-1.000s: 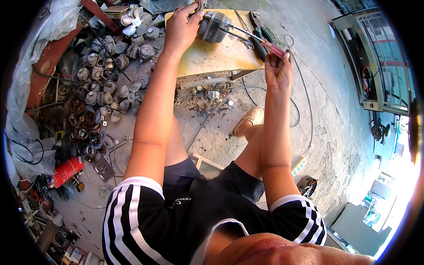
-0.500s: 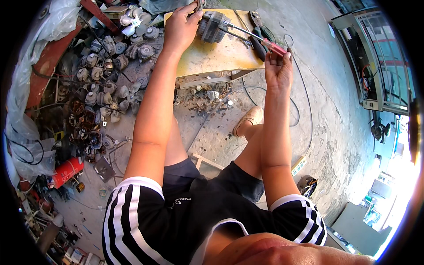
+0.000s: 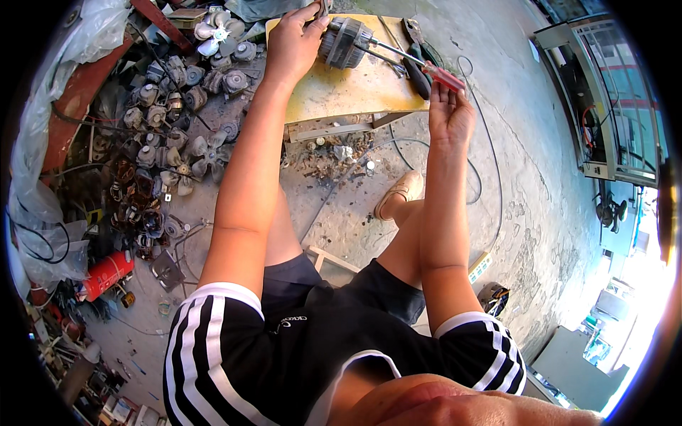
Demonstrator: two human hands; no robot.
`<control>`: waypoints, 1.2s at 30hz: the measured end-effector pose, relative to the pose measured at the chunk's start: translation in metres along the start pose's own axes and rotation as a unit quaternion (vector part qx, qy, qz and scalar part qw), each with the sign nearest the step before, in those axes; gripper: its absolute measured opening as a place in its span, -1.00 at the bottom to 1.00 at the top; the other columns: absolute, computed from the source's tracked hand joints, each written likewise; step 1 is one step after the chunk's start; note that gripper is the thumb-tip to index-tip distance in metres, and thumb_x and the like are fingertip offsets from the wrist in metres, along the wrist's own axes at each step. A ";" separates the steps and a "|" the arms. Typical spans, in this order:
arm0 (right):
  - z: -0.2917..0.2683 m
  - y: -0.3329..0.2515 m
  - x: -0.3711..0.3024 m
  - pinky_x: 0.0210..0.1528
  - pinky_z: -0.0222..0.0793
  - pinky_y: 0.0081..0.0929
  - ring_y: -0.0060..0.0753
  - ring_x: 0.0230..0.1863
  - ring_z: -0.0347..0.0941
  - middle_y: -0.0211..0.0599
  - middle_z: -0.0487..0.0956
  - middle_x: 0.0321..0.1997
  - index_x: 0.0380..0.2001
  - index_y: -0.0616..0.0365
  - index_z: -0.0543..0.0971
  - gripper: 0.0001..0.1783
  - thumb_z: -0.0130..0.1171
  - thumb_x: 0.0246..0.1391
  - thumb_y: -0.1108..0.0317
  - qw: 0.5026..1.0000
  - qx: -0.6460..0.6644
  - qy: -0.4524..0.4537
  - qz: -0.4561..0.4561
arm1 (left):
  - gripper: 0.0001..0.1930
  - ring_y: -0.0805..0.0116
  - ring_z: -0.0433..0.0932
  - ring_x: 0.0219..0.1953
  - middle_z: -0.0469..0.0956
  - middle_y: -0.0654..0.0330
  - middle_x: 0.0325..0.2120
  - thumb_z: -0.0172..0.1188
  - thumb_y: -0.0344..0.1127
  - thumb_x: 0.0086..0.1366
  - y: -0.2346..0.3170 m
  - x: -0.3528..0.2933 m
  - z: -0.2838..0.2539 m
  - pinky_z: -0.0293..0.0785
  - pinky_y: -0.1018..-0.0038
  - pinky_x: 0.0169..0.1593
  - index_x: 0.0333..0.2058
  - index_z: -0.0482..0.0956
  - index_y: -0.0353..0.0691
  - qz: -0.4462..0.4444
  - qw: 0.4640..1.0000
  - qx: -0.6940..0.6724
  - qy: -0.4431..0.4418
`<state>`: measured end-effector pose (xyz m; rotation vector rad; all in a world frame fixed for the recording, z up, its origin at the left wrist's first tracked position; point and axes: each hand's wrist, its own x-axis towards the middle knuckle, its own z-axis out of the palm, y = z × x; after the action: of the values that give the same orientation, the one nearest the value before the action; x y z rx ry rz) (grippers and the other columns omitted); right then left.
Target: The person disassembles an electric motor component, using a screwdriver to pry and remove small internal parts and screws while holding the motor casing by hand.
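Observation:
A small electric motor [image 3: 344, 44] with a ribbed grey body lies on the yellow-topped stool [image 3: 312, 99]. My left hand [image 3: 293, 46] is closed at its left end, thumb and fingers around a grey metal piece there; what joins that piece to the motor is hidden. From the right, a screwdriver [image 3: 445, 77] with a clear red handle reaches the motor, its tip against the end by the shaft. My right hand [image 3: 450, 117] holds the handle from below, with fingertips and thumb around it. Pliers with dark handles [image 3: 417, 77] lie just beyond the screwdriver.
Several used motors [image 3: 153, 96] and fan blades [image 3: 212, 34] are heaped on the floor at left, near a red cylinder [image 3: 106, 275]. Debris and a cable [image 3: 495, 142] lie around the stool. A power strip [image 3: 481, 266] is by my right elbow; a metal-framed cabinet [image 3: 604, 92] stands at right.
My right hand's grip on the screwdriver handle has shifted, with the fingers and thumb a little lower along it. The motor and my left hand stay almost in place.

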<state>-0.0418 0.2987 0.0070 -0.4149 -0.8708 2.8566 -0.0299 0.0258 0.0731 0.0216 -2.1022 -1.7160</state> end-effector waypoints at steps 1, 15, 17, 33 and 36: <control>-0.001 -0.002 0.000 0.11 0.31 -0.03 -0.37 -0.05 0.43 -0.29 0.47 -0.06 0.01 -0.15 0.36 -0.73 0.03 0.26 0.22 1.000 0.021 -0.001 0.019 | -0.89 0.50 0.38 -0.56 0.46 0.22 -0.49 0.09 -0.44 0.28 0.000 0.000 0.000 0.31 0.53 -0.51 -0.30 0.53 -0.36 0.000 1.000 0.006 0.001; 0.010 0.000 -0.009 0.16 0.25 0.19 -0.10 0.11 0.40 -0.17 0.42 0.02 -0.01 -0.05 0.38 -0.74 0.02 0.25 0.28 0.999 0.031 0.016 0.029 | -0.85 0.34 0.47 -0.47 0.50 0.08 -0.43 0.10 -0.44 0.25 -0.001 0.000 -0.002 0.39 0.45 -0.42 -0.25 0.55 -0.36 0.035 0.997 0.060 0.014; 0.031 -0.001 -0.025 0.18 0.23 0.17 -0.11 0.13 0.39 -0.21 0.43 0.02 0.01 0.02 0.38 -0.73 -0.03 0.27 0.28 0.998 -0.017 0.068 0.004 | -0.86 0.36 0.46 -0.48 0.50 0.10 -0.43 0.10 -0.44 0.25 -0.001 0.000 -0.003 0.38 0.46 -0.43 -0.25 0.55 -0.36 0.036 0.998 0.054 0.015; 0.031 -0.004 -0.029 0.16 0.23 -0.03 -0.22 0.11 0.39 -0.22 0.43 0.09 0.15 0.00 0.25 -0.61 -0.02 0.28 0.31 0.995 -0.083 0.042 -0.025 | -0.86 0.45 0.42 -0.54 0.48 0.17 -0.45 0.08 -0.43 0.27 -0.002 0.000 -0.002 0.34 0.50 -0.48 -0.27 0.54 -0.37 0.014 0.999 0.034 0.003; 0.006 -0.001 -0.005 0.13 0.24 -0.03 -0.30 0.02 0.42 -0.31 0.43 0.04 0.15 -0.12 0.25 -0.57 0.05 0.25 0.23 0.997 -0.062 -0.014 -0.039 | -0.85 0.36 0.47 -0.49 0.50 0.11 -0.43 0.09 -0.43 0.26 0.000 0.001 0.000 0.37 0.46 -0.43 -0.25 0.54 -0.38 0.034 0.998 0.061 0.011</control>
<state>-0.0386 0.2954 0.0142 -0.3458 -1.0491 2.7526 -0.0304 0.0251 0.0729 0.0030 -2.1628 -1.5408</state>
